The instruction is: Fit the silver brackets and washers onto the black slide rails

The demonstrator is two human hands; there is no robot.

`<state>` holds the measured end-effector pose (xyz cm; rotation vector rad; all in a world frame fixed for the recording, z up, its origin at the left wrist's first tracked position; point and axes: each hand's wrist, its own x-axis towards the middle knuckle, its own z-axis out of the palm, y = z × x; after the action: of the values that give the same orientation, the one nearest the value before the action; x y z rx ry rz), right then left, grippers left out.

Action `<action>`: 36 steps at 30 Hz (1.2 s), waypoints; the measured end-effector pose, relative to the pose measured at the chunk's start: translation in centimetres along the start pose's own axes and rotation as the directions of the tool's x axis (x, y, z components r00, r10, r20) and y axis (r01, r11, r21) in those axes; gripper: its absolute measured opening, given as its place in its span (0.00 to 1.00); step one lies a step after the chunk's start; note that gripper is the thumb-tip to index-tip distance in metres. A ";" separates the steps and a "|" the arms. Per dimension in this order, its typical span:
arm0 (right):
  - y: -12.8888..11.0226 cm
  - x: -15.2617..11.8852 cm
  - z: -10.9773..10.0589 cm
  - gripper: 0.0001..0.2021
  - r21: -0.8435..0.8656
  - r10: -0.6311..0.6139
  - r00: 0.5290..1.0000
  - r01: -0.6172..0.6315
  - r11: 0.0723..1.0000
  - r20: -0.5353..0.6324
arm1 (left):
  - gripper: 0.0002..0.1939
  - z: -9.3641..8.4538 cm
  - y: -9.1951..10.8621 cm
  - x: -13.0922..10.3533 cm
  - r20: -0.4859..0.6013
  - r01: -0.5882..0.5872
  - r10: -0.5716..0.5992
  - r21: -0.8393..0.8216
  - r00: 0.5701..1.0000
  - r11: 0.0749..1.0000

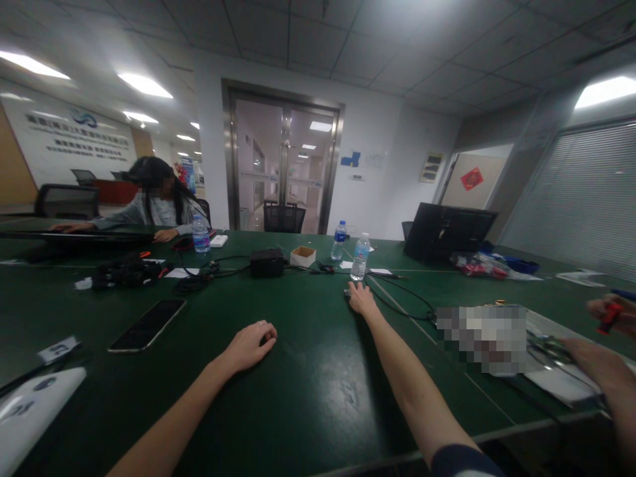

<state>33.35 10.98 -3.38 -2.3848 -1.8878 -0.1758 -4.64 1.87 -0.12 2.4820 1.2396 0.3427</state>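
My left hand (252,344) rests on the green table (298,384) with its fingers loosely bent and a gap between thumb and forefinger. Nothing shows inside it. My right hand (361,298) is stretched far forward, its fingers bent over a small greyish object (346,292) on the tabletop. Most of that object is covered by the fingers, so its kind is unclear. Just behind this hand stands a clear water bottle (360,257) with a white cap. A second bottle (338,241), blue-capped, is a little farther back. Left of my left hand lies a dark-screened phone (148,325).
At the back are a black box (267,263), a small open carton (303,256) and cables (405,311). A monitor (450,232) stands back right. One person (166,205) sits far left; another person's hands (596,358) work at right beside a white board (561,387).
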 end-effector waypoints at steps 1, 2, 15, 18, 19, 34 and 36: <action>0.0 0.0 0.0 0.21 -0.001 -0.001 1.000 0.001 1.000 0.002 | 0.12 0.0 0.1 0.0 0.000 0.003 -0.003 0.001 1.000 1.000; 0.1 0.1 0.1 0.20 -0.002 -0.002 1.000 0.002 1.000 0.007 | 0.11 0.0 0.1 0.0 -0.004 0.004 -0.004 0.003 1.000 1.000; 0.1 0.3 0.2 0.17 0.003 -0.004 0.999 0.004 1.000 0.032 | 0.12 0.5 -0.6 0.2 -0.033 -0.021 0.022 0.015 0.999 1.000; 0.1 0.2 0.2 0.18 0.023 0.001 1.000 -0.002 1.000 0.028 | 0.12 0.4 -0.5 0.1 -0.021 -0.015 0.015 0.013 1.000 1.000; 0.1 0.2 0.2 0.19 0.033 0.004 1.000 -0.004 0.999 0.024 | 0.12 0.3 -0.5 0.1 -0.015 -0.010 0.011 0.009 1.000 1.000; 1.6 0.6 0.3 0.34 0.252 0.256 0.966 -0.253 0.934 0.022 | 0.12 0.0 -0.1 0.0 -0.004 0.010 -0.010 0.000 1.000 1.000; 1.8 0.9 0.6 0.38 0.267 0.293 0.953 -0.304 0.914 0.082 | 0.12 0.0 0.0 0.0 -0.013 0.003 -0.003 0.007 1.000 1.000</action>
<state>35.30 11.55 -3.83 -2.4510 -1.4208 0.1524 -4.67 1.85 -0.11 2.4872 1.2510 0.3552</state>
